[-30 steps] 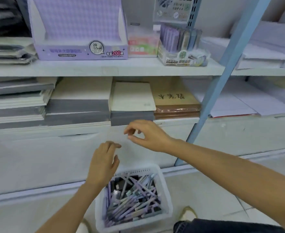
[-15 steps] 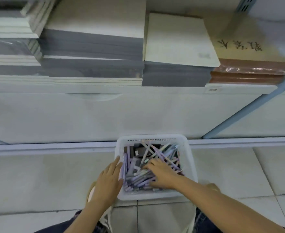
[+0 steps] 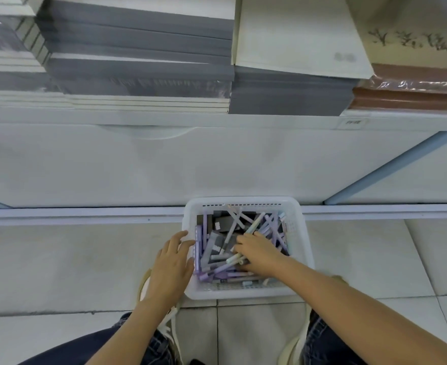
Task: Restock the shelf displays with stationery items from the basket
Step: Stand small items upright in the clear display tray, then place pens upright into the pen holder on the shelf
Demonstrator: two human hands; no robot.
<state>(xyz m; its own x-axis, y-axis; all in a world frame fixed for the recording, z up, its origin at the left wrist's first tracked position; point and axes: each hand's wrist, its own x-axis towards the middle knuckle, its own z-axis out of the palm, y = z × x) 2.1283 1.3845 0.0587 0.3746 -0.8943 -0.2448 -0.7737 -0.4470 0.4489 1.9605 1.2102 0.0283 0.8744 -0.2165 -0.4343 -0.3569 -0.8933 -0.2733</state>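
A white plastic basket [image 3: 243, 202] stands on the tiled floor against the base of the shelf unit. It holds several pastel purple and green pens [image 3: 257, 224] and some dark grey packets. My right hand [image 3: 259, 252] reaches into the pile with its fingers curled down round a few pens. My left hand [image 3: 170, 267] lies with straight fingers against the basket's left rim. The lowest shelf edge [image 3: 164, 117] runs across above the basket.
Stacks of grey and white notebooks [image 3: 138, 61] fill the shelf, with a cream pad [image 3: 296, 35] and brown wrapped books [image 3: 414, 85] to the right. A white drawer front [image 3: 164, 164] sits below. A blue post [image 3: 391, 167] slants at the right. My shoes [image 3: 293, 346] flank the basket.
My view dropped from the upper shelves to the floor. Both hands came down from in front of the shelf; the right went into the pens, the left onto the basket's rim.
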